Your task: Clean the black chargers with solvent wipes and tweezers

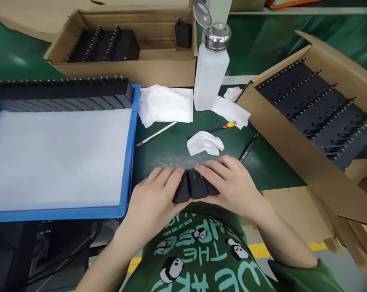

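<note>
Both hands, left (pixel 154 200) and right (pixel 229 186), have fingers curled snugly round black blocks (pixel 198 184) above the counter's (pixel 177 152) near edge, seemingly to keep them side by side, though fingertips hide the ends.

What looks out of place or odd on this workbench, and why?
The lid of the dispenser bottle stands open; the craft knife lies uncapped; one black adapter stands apart from the others in its carton.
</note>
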### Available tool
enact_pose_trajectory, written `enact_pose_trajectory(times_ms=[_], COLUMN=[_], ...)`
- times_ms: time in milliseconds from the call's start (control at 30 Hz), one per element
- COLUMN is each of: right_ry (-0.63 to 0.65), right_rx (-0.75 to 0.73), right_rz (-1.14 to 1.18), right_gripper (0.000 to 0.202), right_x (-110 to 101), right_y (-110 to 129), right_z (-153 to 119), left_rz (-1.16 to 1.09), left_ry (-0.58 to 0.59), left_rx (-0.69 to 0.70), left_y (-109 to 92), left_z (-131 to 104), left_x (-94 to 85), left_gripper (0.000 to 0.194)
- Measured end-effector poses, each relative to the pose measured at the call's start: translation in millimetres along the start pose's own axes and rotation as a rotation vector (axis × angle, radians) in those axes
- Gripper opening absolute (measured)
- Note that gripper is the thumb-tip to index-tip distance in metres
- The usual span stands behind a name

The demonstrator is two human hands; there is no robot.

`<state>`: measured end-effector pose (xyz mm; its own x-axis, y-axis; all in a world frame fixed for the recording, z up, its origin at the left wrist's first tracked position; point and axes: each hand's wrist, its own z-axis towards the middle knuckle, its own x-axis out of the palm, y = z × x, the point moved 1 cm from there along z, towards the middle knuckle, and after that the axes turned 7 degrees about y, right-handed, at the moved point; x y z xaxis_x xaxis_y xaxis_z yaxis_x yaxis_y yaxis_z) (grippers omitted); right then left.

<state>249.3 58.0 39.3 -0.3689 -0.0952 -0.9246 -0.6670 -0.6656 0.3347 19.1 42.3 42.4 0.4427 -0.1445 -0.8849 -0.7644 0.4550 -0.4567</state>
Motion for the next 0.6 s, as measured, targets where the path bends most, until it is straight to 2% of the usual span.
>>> enact_pose_trajectory(times_ms=[67, 167, 200, 233, 300, 400, 600], right_ry=[-0.184, -0.622, -0.734, -0.788, -0.751, -0.617, -0.558], right_rx=[0.100, 0.351, 0.424, 0.482, 0.565, 0.561, 0.357], right_rz=[0.268, 0.917, 1.160, 1.402, 1.826, 2.216, 2.411], right_gripper=[0.061, 0.071, 0.071, 0.072, 0.072, 0.070, 0.070], right_x=[-4.0, -3.2, 0.3, 5.3, 17.1, 32.9, 47.4], right_y=[-0.5, 6.0, 10.3, 15.6, 27.3, 40.0, 42.6], right_z=[-7.3, -12.9, -11.6, -8.7, 0.3, 11.6, 12.9], left_rz=[-0.373, -1.190, -1.457, -1.678, -1.964, -2.142, -2.244], left_ry=[-0.129, -0.364, -0.383, -0.365, -0.304, -0.268, -0.134], left_rx=[-0.179, -0.355, -0.371, -0.387, -0.436, -0.461, -0.306], left_y=[6.6, 8.5, 6.1, 2.7, -5.3, -14.0, -8.8], left_z=[-3.8, -7.0, -6.3, -4.7, -0.2, 5.8, 1.8], left_x=[-2.2, 2.3, 6.0, 10.2, 17.8, 23.2, 24.8], left_gripper=[0.051, 0.060, 0.065, 0.069, 0.072, 0.073, 0.071])
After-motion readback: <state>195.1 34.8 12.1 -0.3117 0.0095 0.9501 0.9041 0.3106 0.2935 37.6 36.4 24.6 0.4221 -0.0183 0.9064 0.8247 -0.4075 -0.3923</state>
